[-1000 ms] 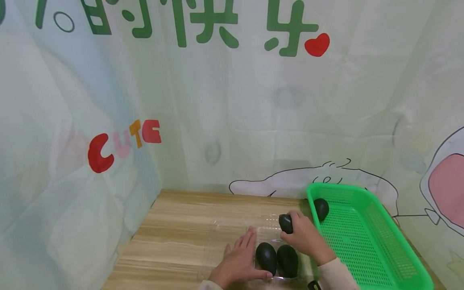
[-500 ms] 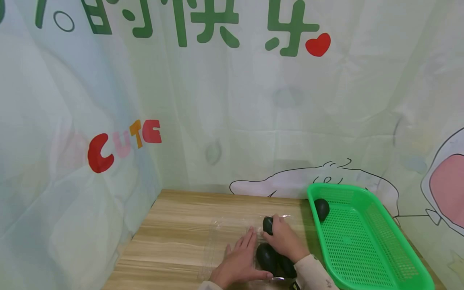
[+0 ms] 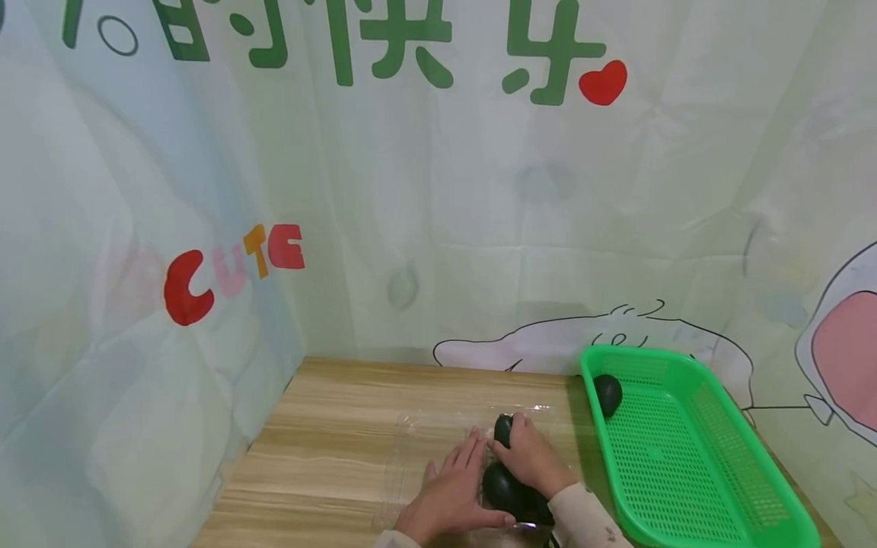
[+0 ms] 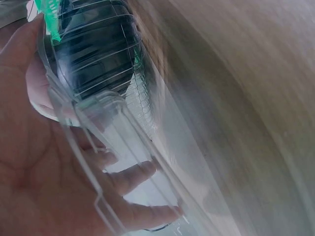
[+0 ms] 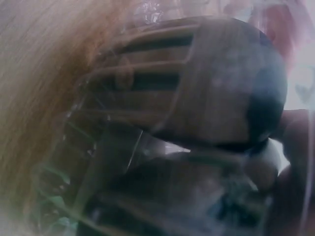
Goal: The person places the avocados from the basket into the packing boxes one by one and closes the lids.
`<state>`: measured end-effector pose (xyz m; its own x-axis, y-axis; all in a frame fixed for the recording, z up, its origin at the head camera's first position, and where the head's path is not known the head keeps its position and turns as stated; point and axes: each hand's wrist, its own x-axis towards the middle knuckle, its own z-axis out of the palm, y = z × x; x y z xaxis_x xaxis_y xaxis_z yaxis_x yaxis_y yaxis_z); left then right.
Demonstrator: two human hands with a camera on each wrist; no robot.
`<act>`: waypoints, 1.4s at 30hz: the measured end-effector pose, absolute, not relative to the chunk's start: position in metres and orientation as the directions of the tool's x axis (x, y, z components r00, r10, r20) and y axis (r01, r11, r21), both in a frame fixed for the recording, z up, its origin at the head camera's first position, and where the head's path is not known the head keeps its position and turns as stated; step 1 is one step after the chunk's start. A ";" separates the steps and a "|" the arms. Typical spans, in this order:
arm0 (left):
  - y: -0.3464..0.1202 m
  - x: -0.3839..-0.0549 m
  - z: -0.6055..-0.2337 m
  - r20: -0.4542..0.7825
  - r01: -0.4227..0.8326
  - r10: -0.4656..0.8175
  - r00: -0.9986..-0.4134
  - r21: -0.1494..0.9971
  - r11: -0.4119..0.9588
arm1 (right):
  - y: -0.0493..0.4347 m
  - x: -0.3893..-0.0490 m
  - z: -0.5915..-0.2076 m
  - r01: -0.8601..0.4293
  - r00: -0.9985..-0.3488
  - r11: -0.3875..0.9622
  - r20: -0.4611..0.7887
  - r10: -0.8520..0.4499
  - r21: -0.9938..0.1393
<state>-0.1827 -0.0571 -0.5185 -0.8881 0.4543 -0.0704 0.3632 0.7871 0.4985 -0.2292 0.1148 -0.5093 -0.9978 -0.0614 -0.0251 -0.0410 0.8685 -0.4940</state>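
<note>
Right hand (image 3: 533,460): I grip a dark fruit (image 3: 503,431) at the far end of the clear box (image 3: 411,438).
Left hand (image 3: 448,491): my fingers lie straight on it.
Room: tabletop (image 3: 329,434) leftward; green basket (image 3: 688,457) beyond my right sleeve (image 3: 588,517).
Left wrist view: ribbed wall (image 4: 140,91), indistinct from my head.

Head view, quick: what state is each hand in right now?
Left hand: open, touching the clear plastic container.
Right hand: closed, holding a dark egg-shaped item over the container.
</note>
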 end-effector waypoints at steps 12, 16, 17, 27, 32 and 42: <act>-0.056 -0.184 -0.519 -0.091 0.347 0.447 -0.890 0.501 0.793 | 0.110 -0.232 -0.515 0.021 -0.998 0.873 -0.067 -0.013 -0.487; -0.056 -0.184 -0.520 -0.100 0.342 0.445 -0.890 0.500 0.796 | 0.108 -0.233 -0.518 0.052 -0.996 0.882 -0.085 0.013 -0.468; -0.056 -0.184 -0.520 -0.102 0.341 0.445 -0.890 0.499 0.796 | 0.108 -0.234 -0.519 0.056 -0.996 0.884 -0.085 0.018 -0.463; -0.056 -0.184 -0.519 -0.089 0.347 0.447 -0.890 0.501 0.792 | 0.108 -0.234 -0.519 0.035 -0.999 0.896 -0.035 0.022 -0.442; -0.056 -0.185 -0.518 -0.100 0.338 0.440 -0.893 0.497 0.799 | 0.110 -0.231 -0.514 0.002 -1.000 0.911 0.024 0.013 -0.412; -0.056 -0.184 -0.516 -0.109 0.333 0.440 -0.891 0.500 0.799 | 0.114 -0.229 -0.515 0.008 -1.000 0.921 0.023 0.019 -0.389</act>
